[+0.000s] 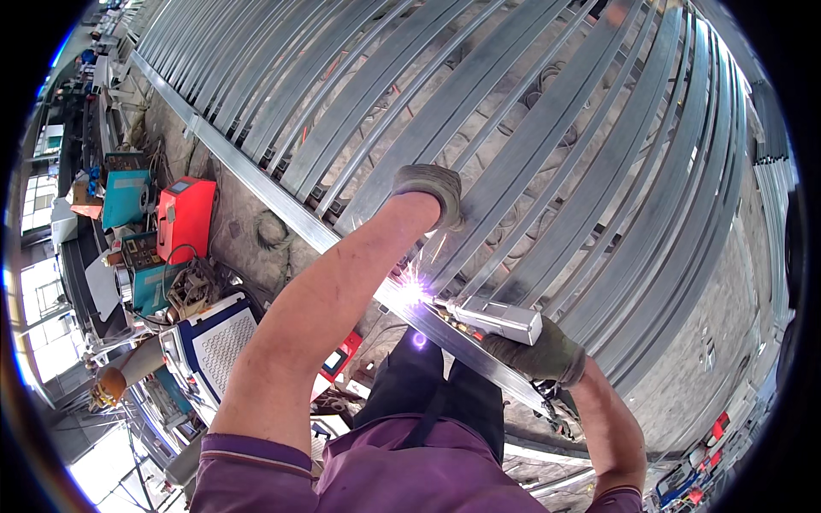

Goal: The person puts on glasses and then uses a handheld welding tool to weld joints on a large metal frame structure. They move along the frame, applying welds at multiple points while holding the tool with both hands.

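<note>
My right hand point(540, 354), in a dark grey-green work glove, is closed around a silver, box-bodied welding gun point(500, 318). Its nozzle points left at a long metal rail point(469, 352), where a bright white-violet glow and sparks point(412, 292) hide the exact contact spot. Farther off, my left hand point(430, 190), gloved alike, rests with curled fingers on a wide flat metal bar point(462, 120); the fingertips are hidden. Many parallel bars, wide and narrow in turn, meet this rail and form a large grating.
Left of the rail stand a red machine box point(186, 221), teal machine boxes point(126, 190) and a white-and-blue case point(221, 346). A coiled cable point(274, 229) lies on the concrete floor. More metal bars point(774, 205) are stacked at the far right.
</note>
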Demonstrator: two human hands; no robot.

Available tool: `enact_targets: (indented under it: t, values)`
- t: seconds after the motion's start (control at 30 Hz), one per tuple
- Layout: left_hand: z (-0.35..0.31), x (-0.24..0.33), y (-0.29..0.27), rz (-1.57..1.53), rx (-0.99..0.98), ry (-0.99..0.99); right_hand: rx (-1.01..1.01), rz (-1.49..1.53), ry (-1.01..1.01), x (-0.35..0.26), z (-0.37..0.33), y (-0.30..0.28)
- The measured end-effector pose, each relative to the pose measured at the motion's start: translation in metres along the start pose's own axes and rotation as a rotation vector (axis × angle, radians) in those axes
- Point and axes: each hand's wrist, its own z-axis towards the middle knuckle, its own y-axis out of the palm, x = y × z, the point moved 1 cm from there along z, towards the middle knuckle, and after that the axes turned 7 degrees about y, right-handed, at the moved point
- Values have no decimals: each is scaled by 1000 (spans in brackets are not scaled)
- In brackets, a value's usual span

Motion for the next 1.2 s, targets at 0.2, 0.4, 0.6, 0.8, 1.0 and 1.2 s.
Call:
enact_targets:
  t: [0.2,0.4,0.6,0.8,1.0,1.2]
  values:
    - [-4,3,-6,-43,-31,-23,34,-7,5,9,-2,0]
    - [-5,3,-6,-42,-25,-25,45,-39,-15,9,-5,-1]
    - [1,2,-2,-29,-31,-38,47,-7,-53,7,-7,-1]
    - [4,1,3,-25,-17,-34,63,-41,-40,14,-8,-3]
    - [4,1,2,-18,-21,-38,63,15,-77,16,-9,-1]
    - [2,3,-1,-9,-27,-38,76,-23,-73,24,-10,-3]
